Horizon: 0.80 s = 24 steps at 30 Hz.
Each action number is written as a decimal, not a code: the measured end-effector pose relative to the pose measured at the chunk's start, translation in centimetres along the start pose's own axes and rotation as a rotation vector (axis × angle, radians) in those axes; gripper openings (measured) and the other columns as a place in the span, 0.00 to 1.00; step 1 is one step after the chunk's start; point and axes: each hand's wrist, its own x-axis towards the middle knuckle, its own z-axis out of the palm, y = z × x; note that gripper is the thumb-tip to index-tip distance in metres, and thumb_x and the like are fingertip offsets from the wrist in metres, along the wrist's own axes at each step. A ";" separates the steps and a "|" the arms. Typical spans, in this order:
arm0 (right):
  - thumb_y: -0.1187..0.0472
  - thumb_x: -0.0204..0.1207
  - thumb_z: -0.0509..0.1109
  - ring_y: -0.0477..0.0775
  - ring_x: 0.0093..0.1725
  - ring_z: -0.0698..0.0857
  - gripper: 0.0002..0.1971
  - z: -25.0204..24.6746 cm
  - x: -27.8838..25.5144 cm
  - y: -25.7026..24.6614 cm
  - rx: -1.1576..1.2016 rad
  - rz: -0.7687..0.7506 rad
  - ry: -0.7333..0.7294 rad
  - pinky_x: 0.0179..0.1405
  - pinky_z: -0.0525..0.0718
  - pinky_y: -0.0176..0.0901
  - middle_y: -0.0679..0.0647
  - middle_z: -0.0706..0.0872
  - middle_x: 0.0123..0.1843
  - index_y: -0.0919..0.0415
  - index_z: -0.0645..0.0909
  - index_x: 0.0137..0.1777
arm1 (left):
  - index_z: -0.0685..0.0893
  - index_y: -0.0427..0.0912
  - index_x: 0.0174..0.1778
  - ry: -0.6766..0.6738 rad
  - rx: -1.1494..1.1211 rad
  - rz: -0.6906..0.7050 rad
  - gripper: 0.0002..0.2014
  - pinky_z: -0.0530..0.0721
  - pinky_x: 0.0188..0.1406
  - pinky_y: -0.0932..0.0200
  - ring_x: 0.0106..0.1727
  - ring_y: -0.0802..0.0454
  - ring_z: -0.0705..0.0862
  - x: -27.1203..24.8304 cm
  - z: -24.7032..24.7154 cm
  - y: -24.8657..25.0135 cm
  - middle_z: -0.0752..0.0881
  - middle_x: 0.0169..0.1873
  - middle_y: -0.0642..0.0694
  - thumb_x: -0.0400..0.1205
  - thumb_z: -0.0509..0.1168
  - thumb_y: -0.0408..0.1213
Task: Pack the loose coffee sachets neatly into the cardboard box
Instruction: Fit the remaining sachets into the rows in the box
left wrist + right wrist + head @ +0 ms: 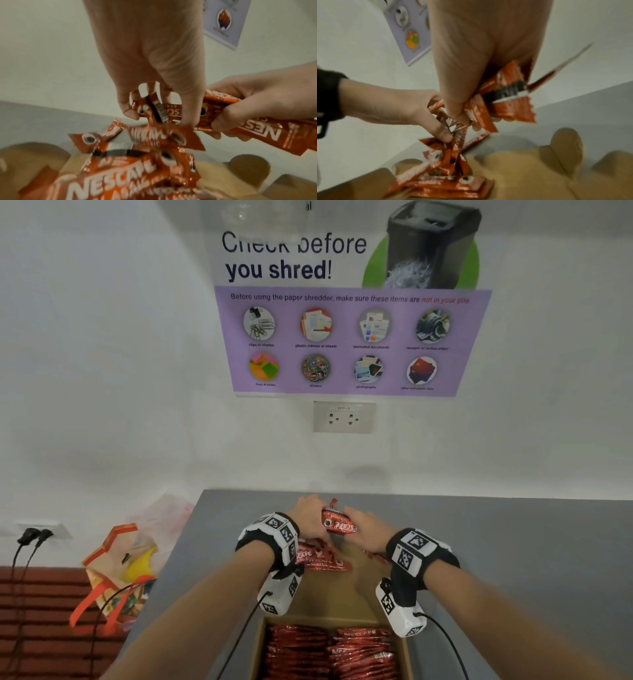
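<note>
Above the far flap of the cardboard box (257, 648) my two hands meet over a bundle of red Nescafe sachets (338, 524). My left hand (314, 527) pinches the bundle's left end (152, 111) with thumb and fingers. The other end (243, 127) is gripped in my right hand (364, 534), whose fingers curl round several sachets (508, 106). Under the hands more loose sachets (323, 561) lie in a heap on the brown flap (530, 169). The box's near part holds rows of packed sachets (329, 652).
The box sits on a grey table (531, 559) against a white wall with a socket (344, 417) and a shredder poster (342, 337). Left of the table stands a gift bag (120, 570); two plugs (34, 535) hang from a wall outlet.
</note>
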 end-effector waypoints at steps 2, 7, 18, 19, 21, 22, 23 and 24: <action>0.59 0.81 0.65 0.42 0.32 0.77 0.19 -0.4 -1.2 -0.7 -0.006 -0.017 0.019 0.22 0.76 0.27 0.56 0.81 0.54 0.63 0.69 0.69 | 0.83 0.34 0.54 0.019 -0.086 0.016 0.22 0.81 0.49 0.58 0.45 0.51 0.80 -1.7 -0.9 0.1 0.84 0.54 0.39 0.66 0.79 0.35; 0.61 0.81 0.64 0.46 0.42 0.79 0.20 0.1 -5.6 -2.1 0.019 -0.053 0.061 0.31 0.76 0.23 0.60 0.81 0.63 0.64 0.67 0.72 | 0.79 0.38 0.63 0.056 -0.185 0.064 0.26 0.76 0.56 0.64 0.55 0.55 0.79 -6.8 -2.0 -0.5 0.81 0.59 0.45 0.69 0.77 0.34; 0.67 0.78 0.66 0.31 0.47 0.82 0.21 6.7 -15.1 -5.4 0.338 -0.157 0.225 0.44 0.76 0.24 0.41 0.82 0.54 0.48 0.69 0.68 | 0.74 0.46 0.70 0.326 -0.083 0.328 0.21 0.65 0.72 0.66 0.67 0.63 0.69 -17.9 2.7 0.5 0.72 0.66 0.55 0.80 0.65 0.38; 0.68 0.78 0.66 0.29 0.48 0.81 0.22 7.3 -15.7 -5.7 0.343 -0.172 0.228 0.45 0.76 0.24 0.40 0.82 0.54 0.46 0.69 0.66 | 0.78 0.47 0.67 0.323 -0.066 0.343 0.18 0.68 0.71 0.66 0.65 0.63 0.72 -18.6 3.4 0.5 0.76 0.65 0.55 0.80 0.65 0.39; 0.68 0.78 0.65 0.31 0.49 0.82 0.19 8.4 -16.6 -6.0 0.389 -0.168 0.251 0.45 0.77 0.24 0.43 0.84 0.53 0.46 0.71 0.62 | 0.84 0.44 0.60 0.332 -0.156 0.287 0.12 0.74 0.60 0.71 0.55 0.64 0.78 -19.7 4.3 0.2 0.84 0.57 0.52 0.81 0.66 0.37; 0.68 0.78 0.65 0.32 0.47 0.82 0.17 8.8 -17.1 -6.0 0.434 -0.161 0.262 0.44 0.76 0.24 0.44 0.84 0.51 0.48 0.72 0.61 | 0.86 0.43 0.57 0.330 -0.220 0.246 0.10 0.77 0.56 0.71 0.50 0.64 0.81 -20.2 4.6 0.0 0.87 0.53 0.51 0.81 0.66 0.35; 0.69 0.79 0.65 0.33 0.45 0.83 0.16 9.3 -17.3 -6.0 0.483 -0.148 0.274 0.42 0.76 0.24 0.46 0.85 0.50 0.50 0.74 0.61 | 0.87 0.43 0.56 0.322 -0.274 0.212 0.10 0.80 0.53 0.69 0.46 0.66 0.83 -20.6 5.0 -0.2 0.88 0.48 0.53 0.81 0.66 0.34; 0.69 0.79 0.65 0.33 0.42 0.83 0.14 9.7 -17.5 -6.0 0.528 -0.125 0.289 0.40 0.76 0.25 0.47 0.85 0.48 0.52 0.74 0.60 | 0.87 0.43 0.56 0.306 -0.309 0.194 0.10 0.82 0.50 0.69 0.43 0.67 0.84 -21.0 5.2 -0.3 0.87 0.44 0.55 0.80 0.66 0.33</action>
